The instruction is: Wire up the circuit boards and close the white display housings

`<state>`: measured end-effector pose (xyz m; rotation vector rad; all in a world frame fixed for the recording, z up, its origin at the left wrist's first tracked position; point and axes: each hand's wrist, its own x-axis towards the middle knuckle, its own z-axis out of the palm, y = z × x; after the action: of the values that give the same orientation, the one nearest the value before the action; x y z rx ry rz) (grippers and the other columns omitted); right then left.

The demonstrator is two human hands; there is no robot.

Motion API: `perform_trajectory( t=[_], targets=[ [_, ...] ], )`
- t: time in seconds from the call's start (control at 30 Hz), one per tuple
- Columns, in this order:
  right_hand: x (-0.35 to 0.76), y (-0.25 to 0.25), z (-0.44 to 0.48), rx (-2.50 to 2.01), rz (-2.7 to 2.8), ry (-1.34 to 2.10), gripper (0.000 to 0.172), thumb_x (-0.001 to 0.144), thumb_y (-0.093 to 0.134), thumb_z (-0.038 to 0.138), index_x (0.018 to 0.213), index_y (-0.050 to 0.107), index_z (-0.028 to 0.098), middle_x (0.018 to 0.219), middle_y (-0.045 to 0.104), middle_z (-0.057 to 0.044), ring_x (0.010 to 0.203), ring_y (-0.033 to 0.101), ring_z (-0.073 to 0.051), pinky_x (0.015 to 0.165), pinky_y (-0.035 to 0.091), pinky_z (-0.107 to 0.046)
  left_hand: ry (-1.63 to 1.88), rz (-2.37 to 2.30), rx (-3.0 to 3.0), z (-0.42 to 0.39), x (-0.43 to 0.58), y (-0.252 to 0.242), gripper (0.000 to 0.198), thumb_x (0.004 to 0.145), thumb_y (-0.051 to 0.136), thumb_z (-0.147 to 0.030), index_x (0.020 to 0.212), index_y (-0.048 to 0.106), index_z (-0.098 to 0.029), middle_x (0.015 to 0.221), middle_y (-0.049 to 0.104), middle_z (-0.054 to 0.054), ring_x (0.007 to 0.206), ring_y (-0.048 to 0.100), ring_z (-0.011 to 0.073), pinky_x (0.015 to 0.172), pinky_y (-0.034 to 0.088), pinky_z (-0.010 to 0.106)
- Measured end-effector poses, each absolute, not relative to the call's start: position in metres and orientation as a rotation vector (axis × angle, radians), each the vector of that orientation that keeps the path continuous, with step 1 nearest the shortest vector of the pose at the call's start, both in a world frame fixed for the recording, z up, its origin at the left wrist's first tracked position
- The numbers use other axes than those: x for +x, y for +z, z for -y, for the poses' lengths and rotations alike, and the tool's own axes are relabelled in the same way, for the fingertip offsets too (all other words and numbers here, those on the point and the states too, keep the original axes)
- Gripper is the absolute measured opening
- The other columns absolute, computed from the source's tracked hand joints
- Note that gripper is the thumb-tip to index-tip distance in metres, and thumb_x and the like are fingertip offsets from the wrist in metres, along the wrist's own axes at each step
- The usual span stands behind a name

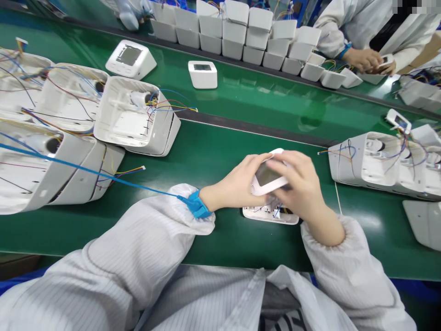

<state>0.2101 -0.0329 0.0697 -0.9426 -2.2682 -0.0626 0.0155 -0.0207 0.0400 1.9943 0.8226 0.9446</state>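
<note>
Head view, hands (237, 185) around casing (269, 178), green bench (210, 149)

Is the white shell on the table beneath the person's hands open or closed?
Open: the white shell shows wires and inner parts along its uncovered near side.

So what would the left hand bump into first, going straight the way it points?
For the left hand, the white-framed screen it touches; then probably the right hand; depth is unclear.

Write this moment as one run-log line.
Left hand: holding white plastic housing with dark rectangular screen; Right hand: at housing's edge; Beneath: shallow white plastic shell
</note>
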Motion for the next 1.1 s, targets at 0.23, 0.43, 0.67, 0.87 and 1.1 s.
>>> perform_trajectory(
  t=[0.23,0.43,0.67,0.87,1.1],
  targets=[
    [0.218,0.067,0.032,-1.17,2.247,0.293,0.012,0.095,0.058,0.03,0.097,0.067,0.021,0.086,0.069,-0.003,0.075,0.064,-0.016,0.068,0.05,-0.029,1.158,-0.432,1.717,0.023,0.015,0.021,0.088,0.078,0.068,-0.036,0.152,0.023,-0.023,0.154,0.035,0.016,0.139,0.04,0.0361,0.114,0.038,0.052],
    [0.205,0.066,0.036,-1.372,2.688,-0.115,0.02,0.089,0.055,0.015,0.075,0.069,0.017,0.08,0.065,-0.006,0.06,0.055,-0.015,0.05,0.029,-0.031,1.161,-0.416,1.593,0.025,0.019,0.015,0.088,0.08,0.069,-0.051,0.153,0.026,-0.026,0.148,0.043,0.016,0.131,0.05,0.0347,0.11,0.042,0.05],
    [0.194,0.081,0.026,-1.465,2.829,0.03,0.012,0.084,0.059,0.01,0.085,0.069,0.016,0.081,0.063,-0.008,0.056,0.053,-0.016,0.047,0.022,-0.033,1.105,-0.422,1.518,0.023,0.013,0.009,0.085,0.081,0.069,-0.052,0.15,0.031,-0.023,0.15,0.041,0.017,0.135,0.047,0.0356,0.114,0.038,0.052],
    [0.205,0.084,0.027,-1.489,2.77,0.086,0.015,0.088,0.063,0.027,0.095,0.072,0.017,0.083,0.065,-0.006,0.061,0.055,-0.016,0.051,0.022,-0.031,1.065,-0.428,1.428,0.026,0.013,0.002,0.08,0.077,0.071,-0.055,0.143,0.04,-0.02,0.15,0.039,0.019,0.137,0.045,0.0373,0.114,0.038,0.053],
    [0.205,0.066,0.034,-1.478,2.553,0.057,0.028,0.095,0.056,0.043,0.099,0.074,0.021,0.085,0.067,-0.004,0.06,0.052,-0.013,0.053,0.021,-0.03,1.102,-0.393,1.435,0.027,0.012,-0.003,0.081,0.077,0.071,-0.057,0.144,0.041,-0.022,0.151,0.039,0.018,0.133,0.049,0.0376,0.109,0.045,0.051]
  ],
)
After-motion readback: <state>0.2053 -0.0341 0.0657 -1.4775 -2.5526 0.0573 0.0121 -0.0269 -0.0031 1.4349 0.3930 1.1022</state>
